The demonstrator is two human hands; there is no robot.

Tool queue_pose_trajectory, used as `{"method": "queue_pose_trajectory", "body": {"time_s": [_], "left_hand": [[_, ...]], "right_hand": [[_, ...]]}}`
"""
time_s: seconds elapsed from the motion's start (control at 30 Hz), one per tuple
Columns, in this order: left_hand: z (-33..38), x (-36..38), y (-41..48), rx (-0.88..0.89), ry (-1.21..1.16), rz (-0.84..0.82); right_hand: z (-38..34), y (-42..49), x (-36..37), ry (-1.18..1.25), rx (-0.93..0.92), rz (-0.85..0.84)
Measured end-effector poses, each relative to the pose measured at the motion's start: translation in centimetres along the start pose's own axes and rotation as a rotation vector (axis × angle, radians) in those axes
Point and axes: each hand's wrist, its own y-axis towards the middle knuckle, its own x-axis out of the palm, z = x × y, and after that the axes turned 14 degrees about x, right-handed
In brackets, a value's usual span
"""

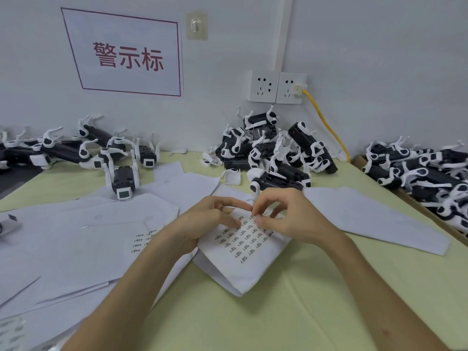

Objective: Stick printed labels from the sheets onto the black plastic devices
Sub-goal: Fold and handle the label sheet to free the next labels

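Peeling looks barely begun: left hand (pixel 217 215) grips the white printed label sheet (pixel 240 269) on the pale green tabletop (pixel 278 315), right hand (pixel 287 217) pinches one label (pixel 253 213) at its top edge (many rows remain); heaped black plastic devices (pixel 274 150) wait behind.

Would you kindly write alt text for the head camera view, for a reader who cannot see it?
A person's left hand holds a white label sheet on a pale green table while the right hand pinches at its top edge. Black and white devices lie heaped along the wall behind, with loose paper sheets spread to the left.
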Motion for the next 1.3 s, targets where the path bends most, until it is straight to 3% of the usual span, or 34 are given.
{"method": "queue_pose_trajectory", "body": {"time_s": [0.3,0.53,0.7,0.97,1.2,1.3], "left_hand": [[-0.1,-0.1,0.2,0.019,0.058,0.008],[0.0,0.3,0.1,0.164,0.319,0.076],[0.6,0.3,-0.1,0.374,0.179,0.198],[0.9,0.6,-0.2,0.441,0.156,0.286],[0.3,1.1,0.2,0.547,0.381,0.281],[-0.1,1.3,0.3,0.573,0.509,0.270]], "right_hand": [[0.4,0.4,0.1,0.054,-0.025,0.013],[0.2,0.4,-0.5,0.346,-0.090,0.027],[0.1,0.3,-0.4,0.406,-0.079,-0.013],[0.1,0.3,-0.3,0.391,-0.058,-0.013],[0.6,0.7,0.3,0.283,-0.080,0.235],[0.5,0.6,0.5,0.248,-0.108,0.263]]}}
